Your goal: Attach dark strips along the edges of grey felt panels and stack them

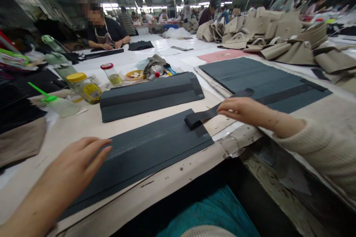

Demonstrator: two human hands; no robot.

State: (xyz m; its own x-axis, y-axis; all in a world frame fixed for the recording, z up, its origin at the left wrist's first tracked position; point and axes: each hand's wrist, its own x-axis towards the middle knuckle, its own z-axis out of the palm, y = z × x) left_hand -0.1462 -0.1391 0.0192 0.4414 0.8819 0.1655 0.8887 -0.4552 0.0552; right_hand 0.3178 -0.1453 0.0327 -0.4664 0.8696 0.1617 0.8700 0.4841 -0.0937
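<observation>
My right hand (244,113) grips a dark fabric strip (207,114) between fingers and thumb. The strip's curled end rests over the right end of the nearest blue-grey panel (150,152), close to a short dark patch there; its other end sticks out beyond my fingers. A pale, whitish streak runs along the panel's surface. At the panel's left side is my left hand (80,163), open, fingers stretched forward and holding nothing; whether it touches the panel I cannot tell. Behind lies a stack of similar panels (152,94), the top one bearing a long dark band.
At right lies a larger blue-grey sheet (250,72) with dark strips (289,92) on it. Bottles, a yellow-lidded jar (85,88), a red-lidded jar (111,75) and a yellow dish (135,75) stand behind. Beige bag pieces (278,29) are heaped far right. Another person (104,29) works opposite.
</observation>
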